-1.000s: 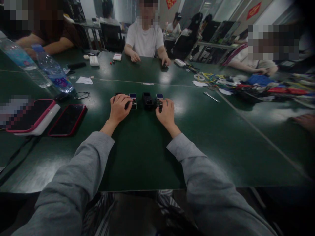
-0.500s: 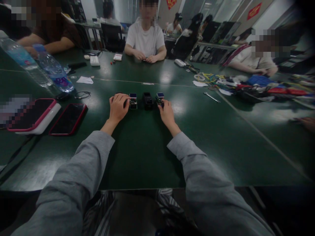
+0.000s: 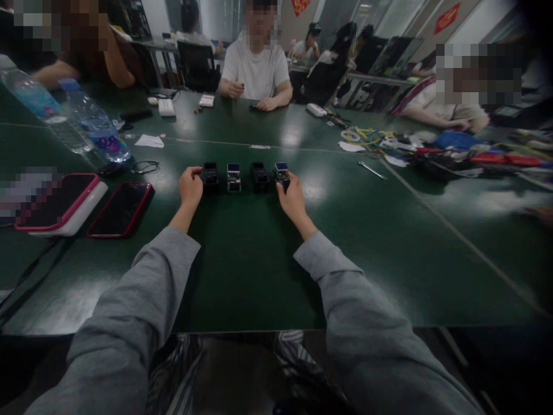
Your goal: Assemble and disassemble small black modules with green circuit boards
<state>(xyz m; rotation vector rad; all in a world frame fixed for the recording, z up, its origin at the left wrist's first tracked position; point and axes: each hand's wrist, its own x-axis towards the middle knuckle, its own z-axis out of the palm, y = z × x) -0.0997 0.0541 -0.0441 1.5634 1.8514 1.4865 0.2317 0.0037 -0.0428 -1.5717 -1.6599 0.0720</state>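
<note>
Several small devices stand in a row on the dark green table. At the left end is a black casing, with my left hand against its left side, fingers bent around the edge. To its right stands a circuit board with a small screen, untouched. A second black casing comes after it. My right hand holds another circuit board at the right end, thumb in front and fingers along its right side.
Two phones, one red-edged, and tilted-looking water bottles are at the left. A wrench and a pile of cables lie at the right. A person in a white shirt sits opposite.
My left hand has moved left from the left circuit board to the left black casing, which now shows. My right hand stays at its board. The person opposite has raised one hand.
</note>
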